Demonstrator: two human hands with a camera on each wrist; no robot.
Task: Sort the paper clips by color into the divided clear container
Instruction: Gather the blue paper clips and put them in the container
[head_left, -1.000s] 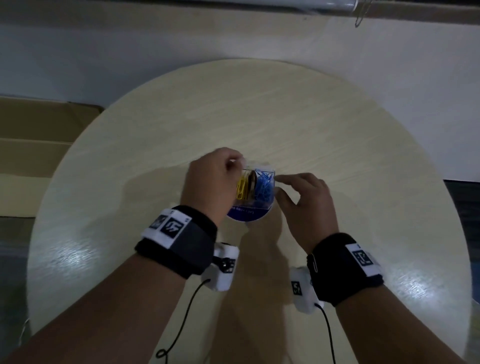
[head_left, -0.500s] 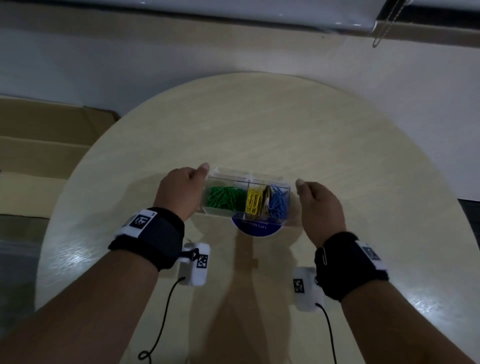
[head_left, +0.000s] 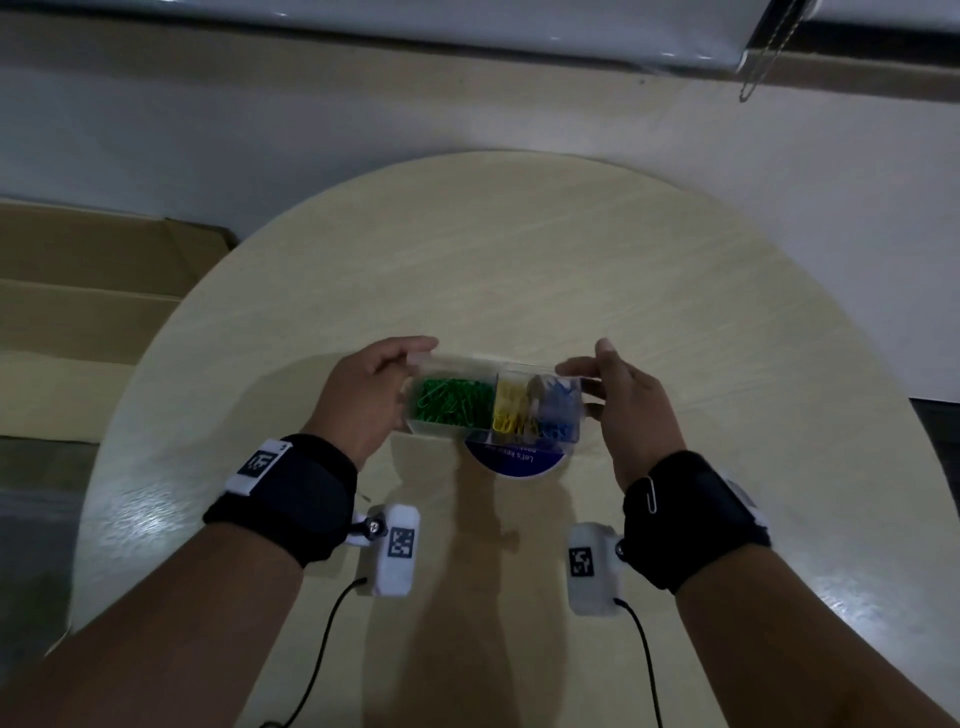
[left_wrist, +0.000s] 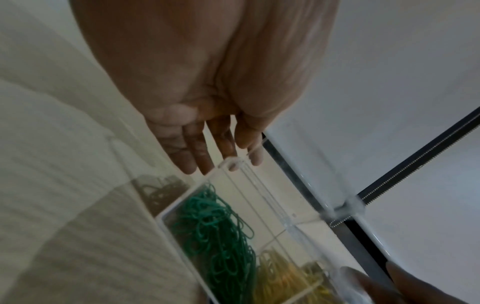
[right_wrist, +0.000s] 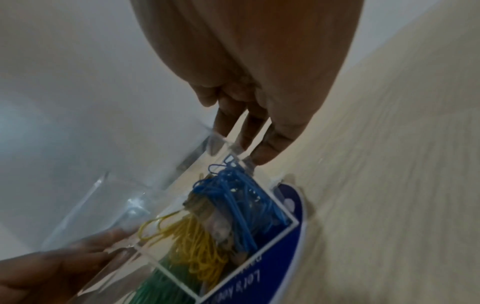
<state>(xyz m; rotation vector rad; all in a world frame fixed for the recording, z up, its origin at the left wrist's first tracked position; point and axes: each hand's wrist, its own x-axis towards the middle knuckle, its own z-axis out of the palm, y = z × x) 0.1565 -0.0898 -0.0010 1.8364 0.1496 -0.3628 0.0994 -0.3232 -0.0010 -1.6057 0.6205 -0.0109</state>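
Note:
A clear divided container sits crosswise at the table's middle, over a round blue label. Green clips fill its left part, yellow clips the middle and blue clips the right. My left hand holds the left end, with straight fingers on the far corner. At the right end my right hand holds on, thumb over the top and fingers against the end wall. The blue clips lie just below those fingers.
The round pale wood table stands against a white wall. A flattened cardboard box lies off its left side. A silver paper clip is hooked on my right wristband. A blind's bead chain hangs at the upper right.
One second ago both hands were bunched over the container. They then spread to its two ends, uncovering the green clips, and now close in on the ends with the thumbs over it.

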